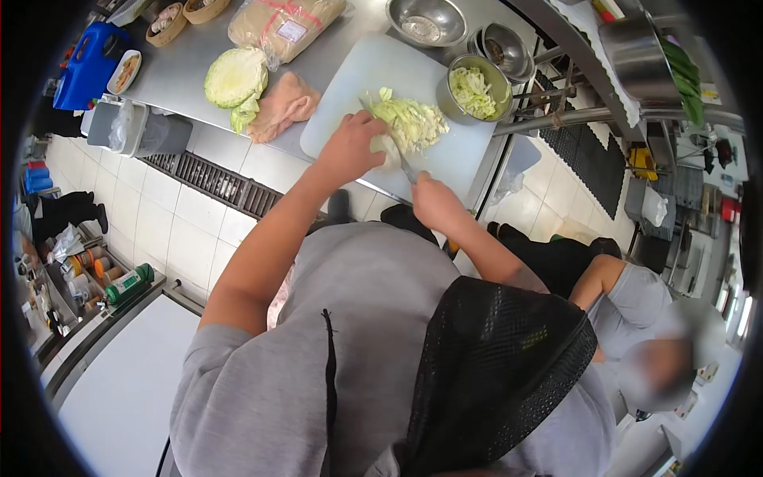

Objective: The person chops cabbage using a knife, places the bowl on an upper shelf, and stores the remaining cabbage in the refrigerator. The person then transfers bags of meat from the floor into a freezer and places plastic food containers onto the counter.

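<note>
My right hand (435, 203) is closed round the handle of a knife (402, 159), whose blade points up and left over the white cutting board (334, 107). Beside the blade, my left hand (352, 145) has its fingers bent down on a pale piece of cabbage (389, 151). Chopped cabbage (417, 123) lies in a pile just right of the blade. A metal bowl (505, 89) with more cut cabbage stands on the board's right edge. Left of the board are a partly cut cabbage head (236, 78) and a crumpled pinkish cloth (284, 107).
Empty-looking metal bowls (427, 20) stand at the back. A wrapped package (282, 28) lies behind the cabbage head. At the left are a blue jug (90, 63) and a white dish (125, 73). Another person (636, 306) is at the right.
</note>
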`<action>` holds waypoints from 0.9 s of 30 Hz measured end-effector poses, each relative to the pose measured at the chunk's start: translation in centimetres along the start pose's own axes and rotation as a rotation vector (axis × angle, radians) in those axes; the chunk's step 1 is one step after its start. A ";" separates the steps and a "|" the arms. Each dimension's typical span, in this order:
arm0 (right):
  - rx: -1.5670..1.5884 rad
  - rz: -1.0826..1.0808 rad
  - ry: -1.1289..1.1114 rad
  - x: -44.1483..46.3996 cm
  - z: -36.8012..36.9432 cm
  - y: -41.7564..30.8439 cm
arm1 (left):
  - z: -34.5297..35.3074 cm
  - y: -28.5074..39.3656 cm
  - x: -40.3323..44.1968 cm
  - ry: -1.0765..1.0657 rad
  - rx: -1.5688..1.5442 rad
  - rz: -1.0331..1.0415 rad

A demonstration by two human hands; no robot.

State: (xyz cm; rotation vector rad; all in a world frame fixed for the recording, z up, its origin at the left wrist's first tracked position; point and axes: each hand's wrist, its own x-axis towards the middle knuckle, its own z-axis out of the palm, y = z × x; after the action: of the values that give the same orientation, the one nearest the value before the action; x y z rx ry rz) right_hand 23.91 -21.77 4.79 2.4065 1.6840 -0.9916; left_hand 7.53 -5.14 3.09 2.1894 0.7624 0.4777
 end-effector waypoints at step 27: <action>-0.078 -0.016 -0.013 -4.5 -8.5 -3.7 | -0.4 -0.3 -0.6 0.063 -0.050 0.039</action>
State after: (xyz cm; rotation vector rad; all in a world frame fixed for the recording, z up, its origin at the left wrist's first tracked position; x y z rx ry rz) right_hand 23.89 -20.75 15.03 2.3371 1.7075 -0.9230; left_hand 6.76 -5.17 3.02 2.1548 0.7346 0.5819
